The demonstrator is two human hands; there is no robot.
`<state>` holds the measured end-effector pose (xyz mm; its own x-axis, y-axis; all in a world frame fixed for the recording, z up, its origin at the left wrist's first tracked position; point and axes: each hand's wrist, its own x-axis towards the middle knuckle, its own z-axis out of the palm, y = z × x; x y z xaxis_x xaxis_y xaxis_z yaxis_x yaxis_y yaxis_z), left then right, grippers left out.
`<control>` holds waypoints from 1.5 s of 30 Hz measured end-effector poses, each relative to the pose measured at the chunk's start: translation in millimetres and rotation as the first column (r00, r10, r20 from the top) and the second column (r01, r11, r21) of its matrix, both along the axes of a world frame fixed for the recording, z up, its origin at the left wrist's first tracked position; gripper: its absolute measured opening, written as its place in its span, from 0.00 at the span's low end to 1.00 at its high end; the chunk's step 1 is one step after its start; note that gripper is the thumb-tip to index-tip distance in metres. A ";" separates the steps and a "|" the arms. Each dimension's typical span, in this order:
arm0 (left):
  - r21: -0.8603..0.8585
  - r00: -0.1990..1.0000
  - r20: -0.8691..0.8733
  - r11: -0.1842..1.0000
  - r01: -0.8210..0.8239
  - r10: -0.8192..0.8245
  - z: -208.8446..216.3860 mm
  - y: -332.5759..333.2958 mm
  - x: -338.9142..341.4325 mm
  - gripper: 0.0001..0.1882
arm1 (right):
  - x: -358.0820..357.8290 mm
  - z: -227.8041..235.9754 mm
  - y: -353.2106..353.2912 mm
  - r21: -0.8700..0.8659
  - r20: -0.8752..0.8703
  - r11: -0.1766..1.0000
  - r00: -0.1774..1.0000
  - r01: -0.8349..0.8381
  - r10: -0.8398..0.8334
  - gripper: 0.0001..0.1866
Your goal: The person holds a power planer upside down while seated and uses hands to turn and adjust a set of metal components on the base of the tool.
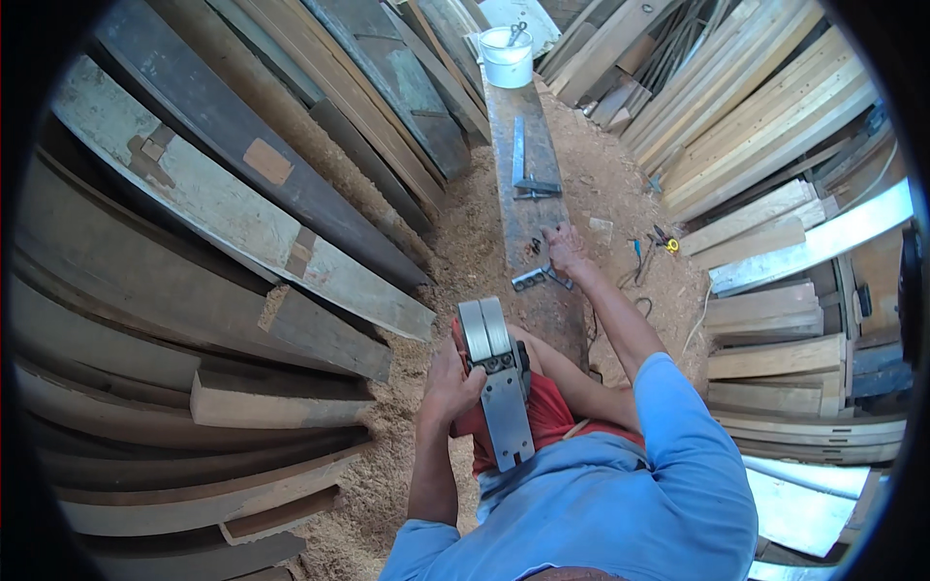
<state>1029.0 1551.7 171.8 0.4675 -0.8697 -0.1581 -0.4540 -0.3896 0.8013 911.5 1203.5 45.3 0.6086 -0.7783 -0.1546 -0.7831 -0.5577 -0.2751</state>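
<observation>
An electric hand planer (504,407) rests upturned on my lap, its flat metal sole and silver ribbed front plate facing up. My left hand (449,385) is closed round its left side, thumb near the cutter slot. Farther off, my right hand (567,252) reaches down to a narrow wooden plank (528,111), fingers bent together; what they may pinch is hidden. Close by the fingers lie small dark bolts (535,247). Just nearer than them sits a metal bar with holes (530,280), joined by a thin piece under my wrist.
A metal try square (521,160) lies farther along the plank, before a white bucket (507,58) with scissors-like handles. Stacked boards (242,232) crowd the left, more timber (765,107) the right. Wood shavings (387,484) cover the floor. A yellow tape roll (672,245) and cords lie right.
</observation>
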 end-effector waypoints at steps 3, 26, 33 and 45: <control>0.119 1.000 0.013 0.993 0.009 -0.011 -10.8 0.7 6.6 0.31 | 12.0 -5.4 -13.4 -0.053 -0.037 0.998 0.999 -0.039 0.037 0.27; 0.162 1.000 -0.013 0.987 0.002 0.001 -8.3 -14.2 4.2 0.29 | -35.5 -61.2 -35.8 0.407 0.566 0.903 0.738 0.136 -0.367 0.09; 0.212 1.000 -0.012 0.977 -0.007 0.010 -5.2 -5.9 5.5 0.35 | -91.5 26.7 72.5 0.763 0.303 0.180 0.098 -0.621 -0.948 0.05; 0.106 0.992 0.126 0.994 -0.020 0.007 4.8 -11.8 -14.2 0.28 | -161.5 47.6 148.5 0.895 0.408 0.284 0.370 -0.345 -0.835 0.04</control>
<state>1014.8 1539.9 176.6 0.5009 -0.8446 -0.1893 -0.5420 -0.4765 0.6922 750.1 1352.0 92.9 0.6268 -0.6564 -0.4198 0.1403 0.6251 -0.7678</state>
